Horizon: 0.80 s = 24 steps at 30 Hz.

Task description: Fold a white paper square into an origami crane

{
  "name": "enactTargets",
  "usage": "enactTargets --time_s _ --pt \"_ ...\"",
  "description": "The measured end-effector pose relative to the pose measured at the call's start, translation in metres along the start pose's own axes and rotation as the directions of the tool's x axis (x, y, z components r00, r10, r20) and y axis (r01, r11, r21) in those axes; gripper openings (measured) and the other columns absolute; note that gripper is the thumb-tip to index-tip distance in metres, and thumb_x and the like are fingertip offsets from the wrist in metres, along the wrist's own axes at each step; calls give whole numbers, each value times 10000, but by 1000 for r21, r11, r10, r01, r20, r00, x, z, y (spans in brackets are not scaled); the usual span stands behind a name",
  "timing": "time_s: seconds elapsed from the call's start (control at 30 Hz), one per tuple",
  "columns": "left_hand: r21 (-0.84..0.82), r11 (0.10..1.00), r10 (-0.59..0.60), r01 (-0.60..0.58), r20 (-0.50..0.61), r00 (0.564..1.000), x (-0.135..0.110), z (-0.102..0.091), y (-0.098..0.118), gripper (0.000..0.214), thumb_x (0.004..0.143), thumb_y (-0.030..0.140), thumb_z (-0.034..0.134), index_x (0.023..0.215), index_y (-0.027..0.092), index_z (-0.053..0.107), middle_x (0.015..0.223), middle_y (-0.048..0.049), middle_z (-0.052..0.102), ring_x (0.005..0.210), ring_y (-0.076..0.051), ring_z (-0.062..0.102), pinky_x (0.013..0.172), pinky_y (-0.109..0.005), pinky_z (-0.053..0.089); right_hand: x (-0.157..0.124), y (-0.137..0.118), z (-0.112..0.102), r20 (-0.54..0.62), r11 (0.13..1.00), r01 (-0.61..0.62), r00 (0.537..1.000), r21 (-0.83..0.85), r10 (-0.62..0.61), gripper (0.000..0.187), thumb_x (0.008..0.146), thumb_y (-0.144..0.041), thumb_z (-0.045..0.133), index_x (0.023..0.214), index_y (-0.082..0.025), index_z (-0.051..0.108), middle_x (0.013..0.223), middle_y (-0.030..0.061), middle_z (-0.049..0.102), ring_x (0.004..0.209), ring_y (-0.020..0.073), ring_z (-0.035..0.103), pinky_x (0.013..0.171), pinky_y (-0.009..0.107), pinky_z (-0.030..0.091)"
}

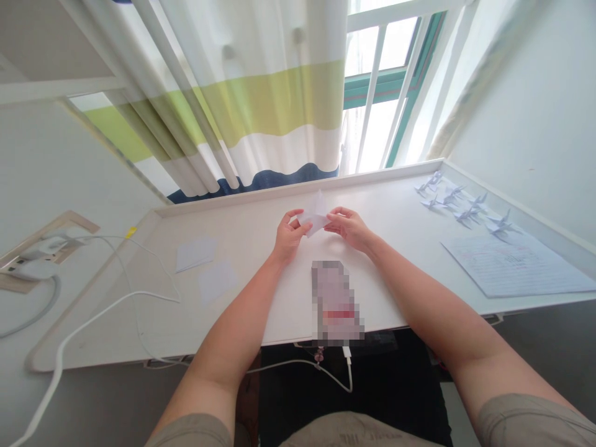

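A partly folded piece of white paper (pixel 315 217) is held up over the middle of the white table (pixel 261 310), one point of it standing upward. My left hand (pixel 291 234) pinches its left side between thumb and fingers. On the opposite side, my right hand (pixel 347 228) grips the paper's right edge with closed fingertips. Below the hands lies a phone (pixel 336 301), blurred by pixelation, with a white cable plugged into its lower end. Some folds of the paper are too pale to make out.
Several folded paper cranes (pixel 465 205) stand at the back right, behind a written sheet (pixel 516 264). White paper squares (pixel 194 253) lie at the left. A white cable (pixel 93 316) crosses the left side from a wall socket (pixel 41 248). A raised rim (pixel 279 190) edges the table's back.
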<state>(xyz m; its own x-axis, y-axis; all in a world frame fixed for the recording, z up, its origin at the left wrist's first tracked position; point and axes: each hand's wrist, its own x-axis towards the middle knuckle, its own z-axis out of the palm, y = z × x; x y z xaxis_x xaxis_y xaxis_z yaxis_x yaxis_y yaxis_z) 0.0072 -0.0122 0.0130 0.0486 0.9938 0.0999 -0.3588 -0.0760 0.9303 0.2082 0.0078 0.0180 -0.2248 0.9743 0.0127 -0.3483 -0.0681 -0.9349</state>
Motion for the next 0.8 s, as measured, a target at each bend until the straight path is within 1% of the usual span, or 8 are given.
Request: enactTargets --time_s 0.1,0.2,0.27,0.33,0.4,0.5,0.63,0.8 --pt "29 999 -26 25 27 999 -1 -2 2 716 560 432 1058 1137 214 693 965 -50 814 856 -190 723 816 -331 525 0 -6 -4 -33 999 34 999 22 -34 581 547 -527 1050 912 -270 679 840 -30 760 787 170 699 860 380 579" --pt "76 997 -31 28 28 999 -3 -2 2 612 595 436 1042 1073 203 738 884 -31 786 830 -178 706 814 -328 520 0 -10 -7 -62 997 73 995 13 -72 670 561 -463 1035 1134 -319 720 919 -34 782 804 177 687 818 370 557" --pt "97 995 -23 22 10 1000 -3 -2 1 542 620 431 1029 1024 193 758 847 -22 763 816 -168 691 806 -321 514 0 -11 -7 -61 996 87 994 0 -86 723 573 -429 1021 1225 -332 724 909 -37 774 820 185 681 800 369 548" --pt "91 996 -13 13 2 1000 -3 -2 1 515 639 435 1017 1019 192 768 902 -35 772 851 -174 699 814 -320 518 -1 -10 -7 -40 995 93 995 -22 -93 741 588 -399 1002 1273 -331 729 859 -47 751 813 185 671 790 368 549" --pt "61 998 6 -6 10 1000 -2 -3 2 553 642 443 1014 1075 203 766 1045 -61 796 944 -197 721 848 -328 532 -2 -9 -7 -12 994 93 996 -50 -94 748 599 -368 982 1304 -328 733 821 -56 729 794 180 665 783 365 554" --pt "42 998 36 -36 11 999 -2 -4 2 633 613 441 1026 1127 205 743 1150 -81 798 1030 -223 731 892 -342 544 -3 -7 -4 15 989 101 995 -112 -100 643 620 -350 949 1233 -297 763 812 -47 725 769 174 672 769 358 557" --pt "90 996 14 -13 -12 1000 -5 -4 4 618 618 440 1010 1109 186 734 1046 -71 802 878 -183 717 812 -320 535 -7 -5 1 13 961 165 986 -220 -167 442 641 -368 917 1030 -251 743 792 -29 737 730 177 689 743 359 550" --pt "207 978 21 -12 -39 999 -7 0 16 530 646 413 979 1065 170 763 936 -58 789 723 -132 629 662 -272 450 -8 -14 7 40 927 199 980 -319 -197 454 638 -350 912 1037 -241 727 799 -14 757 712 180 685 732 365 550"
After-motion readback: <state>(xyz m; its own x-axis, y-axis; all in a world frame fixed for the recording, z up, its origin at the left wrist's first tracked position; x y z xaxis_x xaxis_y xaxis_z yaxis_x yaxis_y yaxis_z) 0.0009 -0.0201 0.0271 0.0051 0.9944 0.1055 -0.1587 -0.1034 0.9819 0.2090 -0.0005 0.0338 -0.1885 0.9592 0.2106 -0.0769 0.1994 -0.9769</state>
